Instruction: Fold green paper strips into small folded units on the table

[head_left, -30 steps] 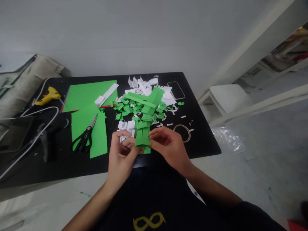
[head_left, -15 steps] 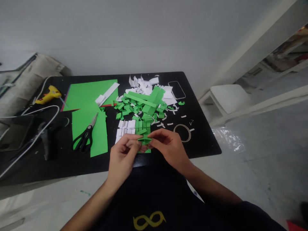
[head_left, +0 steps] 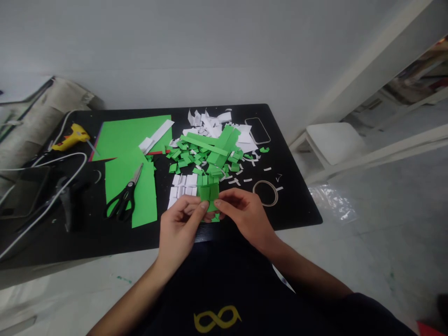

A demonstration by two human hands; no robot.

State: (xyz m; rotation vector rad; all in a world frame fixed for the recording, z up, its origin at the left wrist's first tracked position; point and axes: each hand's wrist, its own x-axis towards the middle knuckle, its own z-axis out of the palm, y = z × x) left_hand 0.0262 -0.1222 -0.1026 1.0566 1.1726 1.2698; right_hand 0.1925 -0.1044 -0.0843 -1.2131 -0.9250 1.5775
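Observation:
Both hands pinch one small folded green paper piece just above the near edge of the black table. My left hand grips its lower left corner with thumb and fingers closed. My right hand grips its lower right corner the same way. The piece stands upright with creases showing. Behind it lies a pile of cut green scraps and white scraps.
Black-handled scissors rest on green paper sheets at the left. A yellow glue gun and cables lie far left. A phone and a tape ring sit at the right. A white stool stands beyond the table.
The green piece was held upright, then tipped flat and narrow between the fingers, and now stands upright again. Both hands stayed at the table's near edge.

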